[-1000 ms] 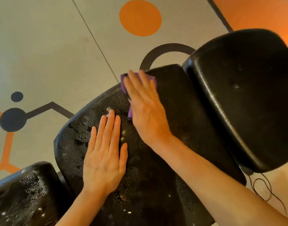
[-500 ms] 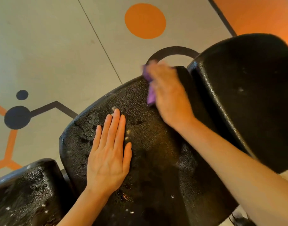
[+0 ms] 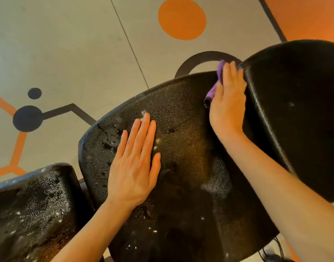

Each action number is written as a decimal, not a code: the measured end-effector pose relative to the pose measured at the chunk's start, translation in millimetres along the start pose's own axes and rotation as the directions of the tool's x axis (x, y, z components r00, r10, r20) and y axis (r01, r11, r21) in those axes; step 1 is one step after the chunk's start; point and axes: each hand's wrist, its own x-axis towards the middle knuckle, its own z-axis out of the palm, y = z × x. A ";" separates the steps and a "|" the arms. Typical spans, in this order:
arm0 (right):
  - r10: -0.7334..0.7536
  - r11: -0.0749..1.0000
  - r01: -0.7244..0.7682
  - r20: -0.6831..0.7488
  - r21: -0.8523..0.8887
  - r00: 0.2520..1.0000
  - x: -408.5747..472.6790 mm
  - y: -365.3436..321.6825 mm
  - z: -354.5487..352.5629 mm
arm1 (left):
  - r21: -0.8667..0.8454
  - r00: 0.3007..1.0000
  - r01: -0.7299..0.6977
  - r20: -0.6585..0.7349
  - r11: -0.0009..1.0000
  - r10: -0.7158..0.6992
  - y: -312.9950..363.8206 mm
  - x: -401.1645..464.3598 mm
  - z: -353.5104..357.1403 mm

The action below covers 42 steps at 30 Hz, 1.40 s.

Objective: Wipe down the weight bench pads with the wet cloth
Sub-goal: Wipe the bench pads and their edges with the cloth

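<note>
A black textured bench pad point(image 3: 181, 140) fills the middle of the view, wet with droplets and foam specks on its left part. My left hand point(image 3: 136, 163) lies flat on it with straight fingers. My right hand point(image 3: 226, 103) presses a purple cloth point(image 3: 212, 91) flat against the pad's far right corner, beside the gap to a second black pad point(image 3: 298, 110) at the right. Most of the cloth is hidden under the hand. A third wet pad point(image 3: 33, 205) sits at the lower left.
The floor point(image 3: 67, 53) beyond the pads is beige with an orange circle, dark dots and lines. A thin dark cable point(image 3: 276, 250) hangs below the middle pad at the lower right.
My right hand has slid the purple cloth to the right along the pad's far edge, up to the corner by the right pad. My left hand has stayed flat in place.
</note>
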 end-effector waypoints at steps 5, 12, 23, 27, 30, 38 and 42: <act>-0.619 0.763 0.647 0.296 0.003 0.728 -32.7 -41.0 31.4 | -0.084 1.000 -0.012 -0.020 0.996 0.010 -1.4 -1.8 -6.5; -0.504 0.845 0.535 0.329 -0.006 0.799 -138.5 21.4 -6.5 | -0.097 0.968 0.233 -0.067 0.968 -0.240 -36.5 -55.1 -18.8; -0.497 0.840 0.539 0.322 -0.054 0.806 -85.1 -19.5 22.6 | 0.062 0.962 0.273 0.002 0.960 -0.274 -45.3 -81.5 -19.6; -0.512 0.812 0.584 0.462 -0.016 0.724 -145.7 24.7 -12.5 | 0.083 0.967 0.249 0.034 0.965 -0.252 -51.3 -84.3 -23.6; -0.495 0.831 0.554 0.384 -0.055 0.780 -96.4 -13.1 11.9 | 0.123 0.973 0.209 0.068 0.970 -0.218 -56.2 -85.5 -25.3; -0.527 0.806 0.592 0.441 -0.013 0.726 -153.0 14.2 -9.0 | 0.108 0.974 0.205 0.077 0.973 -0.214 -58.2 -88.0 -25.5; -0.534 0.772 0.629 0.446 -0.092 0.719 -119.2 -1.5 2.8 | 0.111 0.974 0.204 0.079 0.973 -0.213 -57.5 -87.0 -25.6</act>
